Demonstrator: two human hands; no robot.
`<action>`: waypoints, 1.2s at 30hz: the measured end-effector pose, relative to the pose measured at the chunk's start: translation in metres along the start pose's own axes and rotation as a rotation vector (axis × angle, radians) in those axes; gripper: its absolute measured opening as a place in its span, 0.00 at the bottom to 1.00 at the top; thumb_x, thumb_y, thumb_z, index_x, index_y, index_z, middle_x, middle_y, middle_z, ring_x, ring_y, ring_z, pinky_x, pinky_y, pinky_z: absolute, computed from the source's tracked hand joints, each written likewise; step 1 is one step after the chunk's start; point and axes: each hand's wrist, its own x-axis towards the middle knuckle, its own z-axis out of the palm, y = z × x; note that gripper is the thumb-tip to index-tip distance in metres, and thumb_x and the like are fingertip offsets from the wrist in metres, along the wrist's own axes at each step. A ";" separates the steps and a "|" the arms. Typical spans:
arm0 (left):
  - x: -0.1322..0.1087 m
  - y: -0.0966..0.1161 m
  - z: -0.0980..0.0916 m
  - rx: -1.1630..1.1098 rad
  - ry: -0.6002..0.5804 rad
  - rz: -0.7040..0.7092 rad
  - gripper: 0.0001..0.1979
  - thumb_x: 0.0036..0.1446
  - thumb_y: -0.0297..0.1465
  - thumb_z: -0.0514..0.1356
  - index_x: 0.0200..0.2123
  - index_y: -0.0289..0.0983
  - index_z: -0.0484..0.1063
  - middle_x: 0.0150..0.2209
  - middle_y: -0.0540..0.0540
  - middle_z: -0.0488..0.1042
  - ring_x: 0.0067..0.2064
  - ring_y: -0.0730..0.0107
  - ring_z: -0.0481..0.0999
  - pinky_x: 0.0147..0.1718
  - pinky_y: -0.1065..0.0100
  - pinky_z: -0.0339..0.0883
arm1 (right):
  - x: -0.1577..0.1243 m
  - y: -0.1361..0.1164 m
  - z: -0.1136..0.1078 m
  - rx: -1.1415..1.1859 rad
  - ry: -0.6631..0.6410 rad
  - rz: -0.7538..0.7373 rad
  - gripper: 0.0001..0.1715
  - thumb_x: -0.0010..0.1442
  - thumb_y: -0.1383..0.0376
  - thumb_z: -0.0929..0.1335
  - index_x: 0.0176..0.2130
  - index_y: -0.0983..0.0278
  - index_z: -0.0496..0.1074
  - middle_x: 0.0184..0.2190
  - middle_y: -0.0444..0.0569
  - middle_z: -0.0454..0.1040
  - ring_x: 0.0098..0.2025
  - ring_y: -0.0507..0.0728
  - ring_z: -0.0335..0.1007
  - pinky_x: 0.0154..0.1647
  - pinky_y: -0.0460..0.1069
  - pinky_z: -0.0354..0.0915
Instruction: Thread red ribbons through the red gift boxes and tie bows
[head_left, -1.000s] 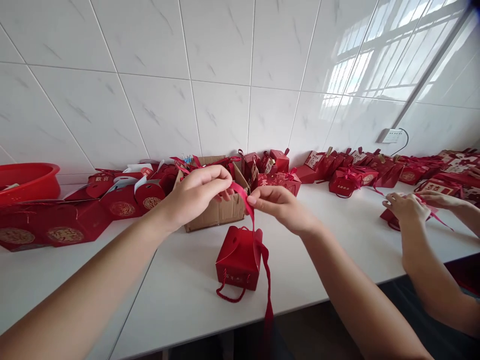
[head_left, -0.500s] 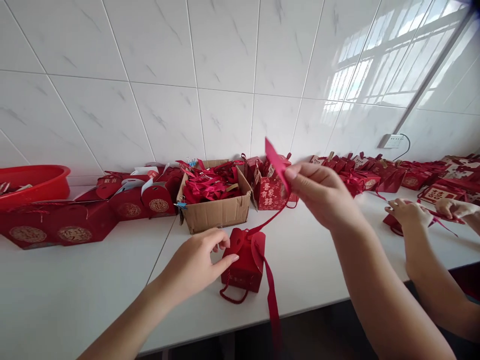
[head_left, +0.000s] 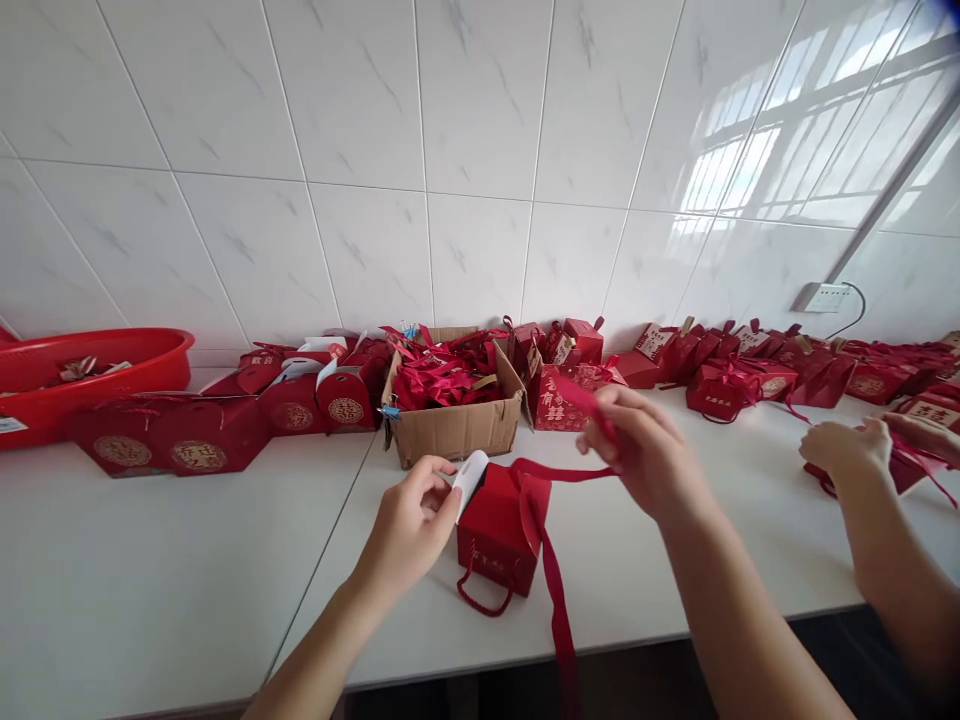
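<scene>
A small red gift box (head_left: 501, 525) with a rope handle stands on the white table in front of me. My left hand (head_left: 420, 510) pinches the box's left flap (head_left: 470, 482), bent outward so that its white inner side shows. In my right hand (head_left: 637, 440), raised to the right of the box, one end of a red ribbon (head_left: 566, 472) is gripped; the fingers are slightly blurred. The ribbon runs from there to the right flap of the box, and its other end hangs over the table's front edge.
Behind the box stands a cardboard carton (head_left: 454, 437) of red ribbons. Red gift boxes (head_left: 199, 455) and a red basin (head_left: 161, 372) lie to the left. More boxes (head_left: 720, 390) line the wall at right. A co-worker's hands (head_left: 847, 450) handle another box at far right.
My left hand has taken the left flap and folded it outward. My right hand has come down a little, drawing the ribbon out to the right. The view has shifted left.
</scene>
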 end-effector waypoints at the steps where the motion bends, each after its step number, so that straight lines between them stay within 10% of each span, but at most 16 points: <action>1: 0.000 -0.001 0.000 -0.035 0.001 -0.026 0.08 0.57 0.36 0.55 0.38 0.40 0.63 0.27 0.50 0.71 0.28 0.67 0.72 0.28 0.69 0.66 | -0.002 -0.003 -0.003 -0.018 0.045 -0.015 0.08 0.57 0.60 0.66 0.29 0.61 0.65 0.15 0.37 0.57 0.17 0.48 0.52 0.22 0.46 0.54; 9: 0.004 -0.006 0.001 -0.228 -0.033 -0.100 0.08 0.56 0.35 0.55 0.38 0.39 0.64 0.27 0.51 0.71 0.30 0.67 0.73 0.30 0.68 0.67 | 0.002 0.013 0.034 -0.592 -0.310 0.178 0.12 0.54 0.63 0.65 0.21 0.64 0.66 0.18 0.41 0.59 0.21 0.48 0.51 0.20 0.46 0.48; 18: 0.005 -0.006 0.002 -0.278 -0.049 -0.102 0.08 0.56 0.34 0.55 0.39 0.38 0.64 0.27 0.51 0.71 0.30 0.67 0.73 0.30 0.68 0.67 | 0.013 0.041 0.050 -0.715 -0.249 0.156 0.11 0.52 0.64 0.64 0.21 0.64 0.69 0.38 0.49 0.70 0.42 0.57 0.66 0.46 0.52 0.59; 36: 0.004 -0.002 -0.003 -0.283 -0.242 -0.145 0.13 0.58 0.30 0.50 0.46 0.39 0.67 0.33 0.50 0.71 0.34 0.67 0.70 0.32 0.70 0.63 | 0.020 0.050 0.059 -0.836 -0.319 0.162 0.09 0.52 0.65 0.67 0.22 0.64 0.72 0.45 0.52 0.71 0.51 0.62 0.64 0.51 0.55 0.56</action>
